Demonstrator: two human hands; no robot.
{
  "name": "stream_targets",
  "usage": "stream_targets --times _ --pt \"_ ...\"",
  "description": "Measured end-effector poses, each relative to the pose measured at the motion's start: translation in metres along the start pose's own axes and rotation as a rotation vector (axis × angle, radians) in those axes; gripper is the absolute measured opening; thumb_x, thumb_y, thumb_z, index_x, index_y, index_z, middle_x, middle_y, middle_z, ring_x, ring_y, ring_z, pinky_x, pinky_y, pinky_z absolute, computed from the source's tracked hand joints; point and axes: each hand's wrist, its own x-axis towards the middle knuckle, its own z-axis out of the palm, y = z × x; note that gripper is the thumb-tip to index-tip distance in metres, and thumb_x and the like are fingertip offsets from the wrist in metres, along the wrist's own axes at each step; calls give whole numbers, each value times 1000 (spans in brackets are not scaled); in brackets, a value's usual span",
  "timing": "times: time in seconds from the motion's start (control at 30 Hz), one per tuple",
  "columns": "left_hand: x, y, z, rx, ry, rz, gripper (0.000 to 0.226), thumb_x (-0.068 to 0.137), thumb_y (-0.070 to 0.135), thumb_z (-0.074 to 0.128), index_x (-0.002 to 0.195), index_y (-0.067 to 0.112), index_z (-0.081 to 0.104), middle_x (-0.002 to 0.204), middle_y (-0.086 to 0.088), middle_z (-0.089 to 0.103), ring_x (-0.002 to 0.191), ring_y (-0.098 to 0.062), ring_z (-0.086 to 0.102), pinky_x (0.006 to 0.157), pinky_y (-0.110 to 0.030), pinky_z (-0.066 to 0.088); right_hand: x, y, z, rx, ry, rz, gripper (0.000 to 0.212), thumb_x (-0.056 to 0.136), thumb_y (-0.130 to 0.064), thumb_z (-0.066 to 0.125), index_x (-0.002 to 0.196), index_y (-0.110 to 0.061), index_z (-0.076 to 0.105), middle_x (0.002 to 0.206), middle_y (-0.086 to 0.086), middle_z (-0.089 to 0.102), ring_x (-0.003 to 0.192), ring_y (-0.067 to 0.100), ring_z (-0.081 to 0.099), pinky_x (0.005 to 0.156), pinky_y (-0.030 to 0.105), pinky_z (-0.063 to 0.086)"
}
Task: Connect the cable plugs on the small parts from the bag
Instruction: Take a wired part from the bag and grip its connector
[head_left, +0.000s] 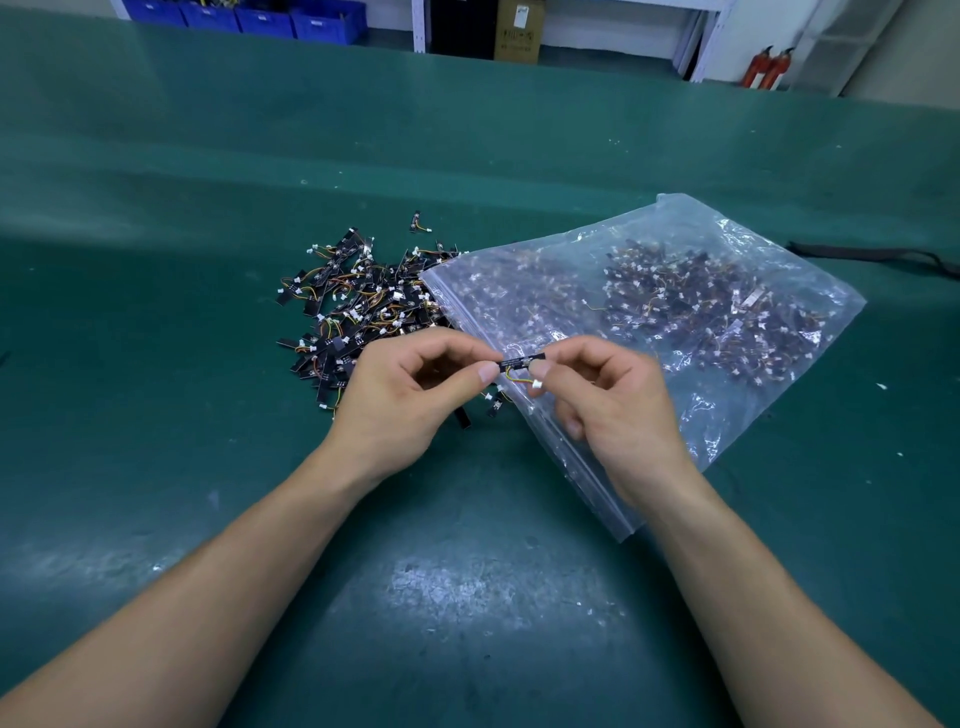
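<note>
Green matting covers the desk (467, 597), worn pale and scuffed in a patch on the near side of the bag (727, 415). Just above the bag's near edge, the left hand (410, 395) and the right hand (613, 405) hold one small part (517, 361) between them. The fingers (485, 371) of each hand are pinched on an end of the black strip. Its white plug (536, 384) hangs free on a thin yellow wire below the strip, so this piece looks not yet connected. The bag is clear plastic and lies flat on the desk with its mouth turned left. It is packed with many more of the same parts, so most of the work appears to lie ahead. Left of the bag's mouth a loose pile of parts (358, 306) is spread on the matting. Whether the plugs in that pile are joined is too small to tell. Right of the bag a black strap (872, 254) trails off the picture's edge. Well beyond the bag, past the desk's far edge, stand blue bins (270, 21), a cardboard box (519, 31), a white shelf frame (711, 41) and red fire extinguishers (769, 67).
</note>
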Motion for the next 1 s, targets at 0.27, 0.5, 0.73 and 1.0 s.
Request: stream_targets --times 0.27,0.5,0.73,1.0 --pt "0 -1 -3 101 -13 46 9 87 17 71 88 25 74 82 6 71 75 -6 62 72 -21 49 0 6 -1 -156 -40 -78 16 92 -9 72 79 -17 75 65 -5 71 49 -1 55 52 9 39" --pt "-3 3 0 95 -42 4 6 87 18 68 83 21 73 78 2 69 72 -6 59 68 -21 48 -1 7 -1 -239 -9 -139 19 90 -8 74 76 -20 75 75 6 73 64 17 56 59 36 48" --pt "-5 7 -1 117 -40 52 10 87 15 67 78 20 70 74 -4 67 69 -19 58 66 -26 47 -2 7 0 -227 -57 -151 13 89 -13 75 78 -21 76 72 0 73 61 31 56 59 38 47" --pt "-5 7 0 110 -47 37 8 86 17 68 79 17 71 76 -4 68 72 -27 60 67 -37 49 -2 7 -1 -301 -51 -218 14 89 -25 69 77 -27 75 69 1 72 63 35 58 59 47 47"
